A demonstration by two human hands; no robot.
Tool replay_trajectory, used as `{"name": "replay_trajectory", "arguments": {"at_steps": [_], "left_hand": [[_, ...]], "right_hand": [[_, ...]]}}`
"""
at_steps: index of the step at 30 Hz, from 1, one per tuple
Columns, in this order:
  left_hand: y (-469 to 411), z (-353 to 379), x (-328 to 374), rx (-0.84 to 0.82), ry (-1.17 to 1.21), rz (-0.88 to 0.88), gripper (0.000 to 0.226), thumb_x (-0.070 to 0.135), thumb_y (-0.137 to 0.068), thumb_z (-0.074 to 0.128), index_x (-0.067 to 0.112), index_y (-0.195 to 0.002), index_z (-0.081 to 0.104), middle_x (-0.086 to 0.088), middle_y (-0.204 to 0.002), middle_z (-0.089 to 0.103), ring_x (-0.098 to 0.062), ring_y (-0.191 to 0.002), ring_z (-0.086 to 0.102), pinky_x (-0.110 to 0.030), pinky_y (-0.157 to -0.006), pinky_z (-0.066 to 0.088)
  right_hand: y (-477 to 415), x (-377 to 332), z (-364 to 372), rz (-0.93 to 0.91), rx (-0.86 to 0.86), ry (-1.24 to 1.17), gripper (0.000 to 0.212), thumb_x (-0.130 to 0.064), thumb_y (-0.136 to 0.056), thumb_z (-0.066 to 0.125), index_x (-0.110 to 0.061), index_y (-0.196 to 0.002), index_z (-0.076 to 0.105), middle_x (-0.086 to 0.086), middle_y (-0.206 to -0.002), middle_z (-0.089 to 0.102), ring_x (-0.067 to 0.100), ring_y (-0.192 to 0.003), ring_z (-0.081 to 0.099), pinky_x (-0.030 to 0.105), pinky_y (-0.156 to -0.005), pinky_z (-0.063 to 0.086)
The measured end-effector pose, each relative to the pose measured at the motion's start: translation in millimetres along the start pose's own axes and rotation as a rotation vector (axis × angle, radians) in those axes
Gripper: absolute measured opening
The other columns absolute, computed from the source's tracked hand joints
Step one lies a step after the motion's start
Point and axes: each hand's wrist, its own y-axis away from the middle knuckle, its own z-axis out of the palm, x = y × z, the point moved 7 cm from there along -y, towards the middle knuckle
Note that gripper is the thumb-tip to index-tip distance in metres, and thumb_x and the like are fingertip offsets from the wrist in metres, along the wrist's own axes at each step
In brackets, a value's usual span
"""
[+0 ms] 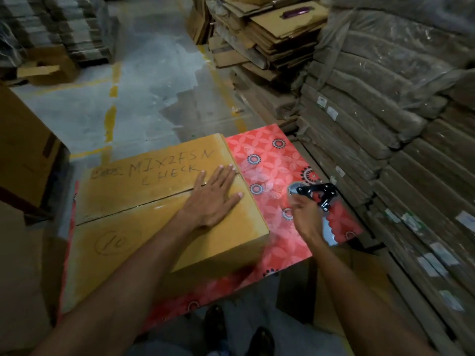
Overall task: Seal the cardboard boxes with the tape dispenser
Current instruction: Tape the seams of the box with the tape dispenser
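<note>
A closed brown cardboard box (144,201) with handwriting "MIX2FSN CHECK" and a circled 10 lies on a red flower-patterned table (277,163). Its two top flaps meet at a bare seam running across the lid. My left hand (214,195) lies flat with straight fingers on the lid's right end, over the seam. To the right of the box, my right hand (304,214) grips a black tape dispenser (317,195) just above the table, its clear roll toward the box and its toothed blade hanging below the hand.
Tall wrapped stacks of flattened cardboard (385,124) stand close along the right. More flat cartons (257,42) pile up behind the table. A large brown box (23,150) stands at the left. Grey concrete floor (144,73) with yellow lines lies beyond. My shoes (231,330) show below.
</note>
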Motion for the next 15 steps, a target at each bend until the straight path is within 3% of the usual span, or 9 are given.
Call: {"name": "replay_trajectory", "arguments": {"at_steps": [2,4,6,9,13,14,15], "left_hand": [[-7.8,3.4,0.4,0.022,0.001,-0.020,0.075,0.066,-0.100,0.007,0.024,-0.159,-0.009,0.010,-0.165,-0.014,-0.009,-0.151,-0.017,-0.048,-0.122,-0.011],[-15.1,6.7,3.2,0.035,0.010,-0.042,0.076,0.068,-0.099,0.004,0.025,-0.159,-0.010,0.010,-0.165,-0.015,-0.010,-0.151,-0.017,-0.049,-0.122,-0.011],[-22.4,9.4,6.8,0.035,0.023,-0.066,0.076,0.068,-0.098,0.003,0.024,-0.159,-0.010,0.010,-0.165,-0.015,-0.010,-0.151,-0.018,-0.050,-0.123,-0.010],[-30.3,10.7,12.9,0.043,0.042,-0.091,0.076,0.068,-0.098,0.004,0.023,-0.159,-0.011,0.010,-0.164,-0.017,-0.011,-0.151,-0.018,-0.052,-0.122,-0.009],[-34.8,9.4,18.7,0.058,0.044,-0.110,0.076,0.065,-0.099,0.004,0.022,-0.159,-0.010,0.008,-0.165,-0.015,-0.012,-0.152,-0.017,-0.053,-0.122,-0.007],[-35.0,8.9,19.6,0.059,0.045,-0.113,0.076,0.065,-0.099,0.004,0.021,-0.159,-0.009,0.008,-0.165,-0.015,-0.012,-0.152,-0.017,-0.053,-0.122,-0.007],[-35.3,8.3,20.2,0.059,0.045,-0.116,0.076,0.064,-0.099,0.004,0.021,-0.159,-0.009,0.007,-0.165,-0.015,-0.013,-0.152,-0.017,-0.053,-0.122,-0.007]], "right_hand": [[-6.5,43.8,-28.2,0.153,0.166,0.230,0.049,-0.020,-0.087,0.056,-0.020,-0.136,0.057,0.013,-0.120,0.068,0.035,-0.106,0.063,0.047,-0.094,0.053],[-17.3,75.1,-31.4,0.259,0.132,0.397,0.070,-0.030,-0.088,0.062,-0.011,-0.150,0.035,0.020,-0.138,0.053,0.042,-0.123,0.051,0.051,-0.103,0.044],[-36.1,105.2,-16.5,0.331,0.049,0.421,0.079,-0.037,-0.087,0.064,-0.007,-0.150,0.027,0.023,-0.134,0.054,0.043,-0.120,0.054,0.051,-0.100,0.046],[-51.1,142.5,7.9,0.398,0.010,0.481,0.064,-0.043,-0.085,0.053,0.001,-0.132,0.050,0.021,-0.118,0.064,0.038,-0.105,0.065,0.044,-0.089,0.055],[-53.2,140.1,9.9,0.396,0.064,0.466,0.041,-0.021,-0.091,0.059,0.007,-0.120,0.058,0.026,-0.116,0.065,0.040,-0.107,0.066,0.041,-0.085,0.054],[-53.9,128.7,6.0,0.307,0.071,0.554,0.033,-0.016,-0.089,0.059,0.008,-0.111,0.063,0.027,-0.106,0.067,0.039,-0.097,0.069,0.040,-0.080,0.056],[-58.6,133.5,10.2,0.281,-0.036,0.594,0.020,-0.009,-0.084,0.058,0.006,-0.092,0.070,0.025,-0.085,0.069,0.036,-0.077,0.071,0.037,-0.067,0.059]]}}
